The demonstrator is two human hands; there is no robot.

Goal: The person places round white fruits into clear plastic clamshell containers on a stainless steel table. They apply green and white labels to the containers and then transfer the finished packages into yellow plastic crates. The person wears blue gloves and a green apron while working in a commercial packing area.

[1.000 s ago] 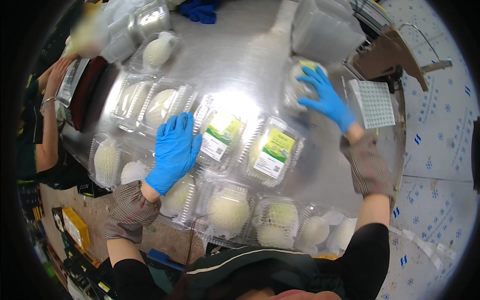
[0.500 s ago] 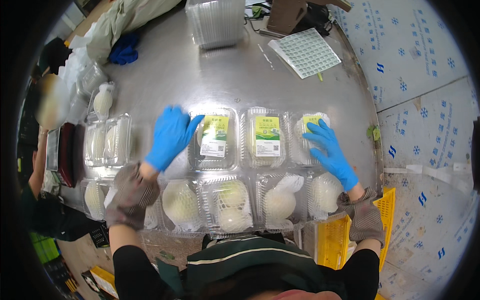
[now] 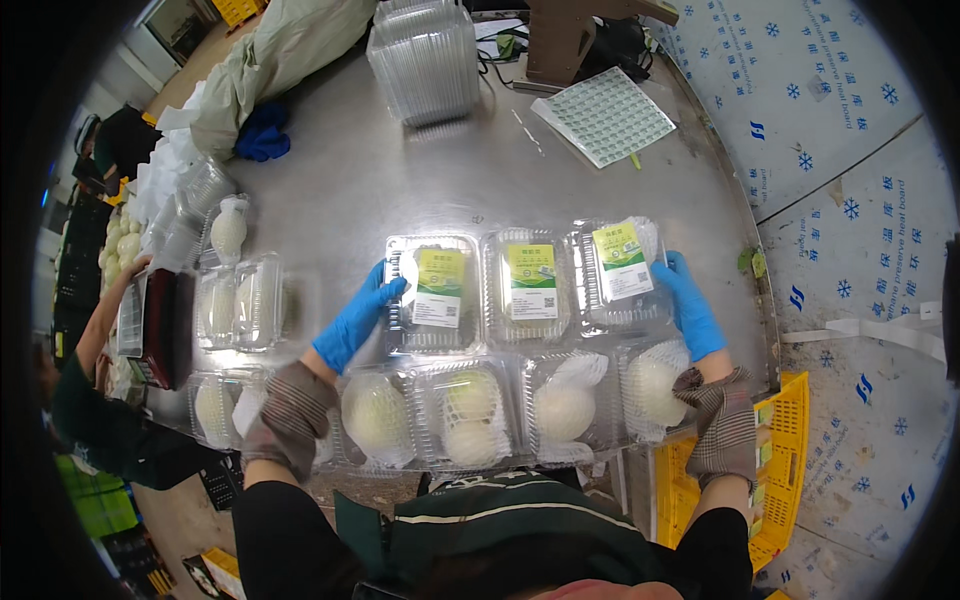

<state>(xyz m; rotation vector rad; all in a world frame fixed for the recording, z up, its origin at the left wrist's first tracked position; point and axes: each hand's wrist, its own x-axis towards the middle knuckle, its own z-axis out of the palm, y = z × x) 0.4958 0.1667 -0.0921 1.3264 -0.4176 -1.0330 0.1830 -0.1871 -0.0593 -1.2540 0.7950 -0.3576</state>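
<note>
Blue-gloved, the left hand (image 3: pixel 358 316) comes in from the lower left over a brown checked sleeve cover and lies with its fingers stretched flat against the left end of a row of three labelled clamshells (image 3: pixel 530 285) on the steel table (image 3: pixel 400 180); the hand is open and pressing sideways, not closed around anything. At the row's other end, the right hand (image 3: pixel 689 306) in the same kind of glove stands mirrored, its fingers extended along the end wall of the outermost box, so the three boxes sit squeezed between the two palms. Each box in that row is clear plastic with a green-topped, white-bottomed rectangular label on its lid; the one nearest the right hand has its label tilted. Just nearer the person than the row, touching it, lies a second line of four unlabelled clamshells (image 3: pixel 510 410), each holding pale round fruit in white foam netting. Beyond the row, well apart, a sheet of green stickers (image 3: pixel 604 116) lies flat, and further left of it stands a stack of empty clear boxes (image 3: pixel 425 60). To the left of the row are more clear boxes of fruit (image 3: pixel 240 300), near another person's arm (image 3: pixel 100 320). A yellow crate (image 3: pixel 790 450) sits below the table's edge on the right.
</note>
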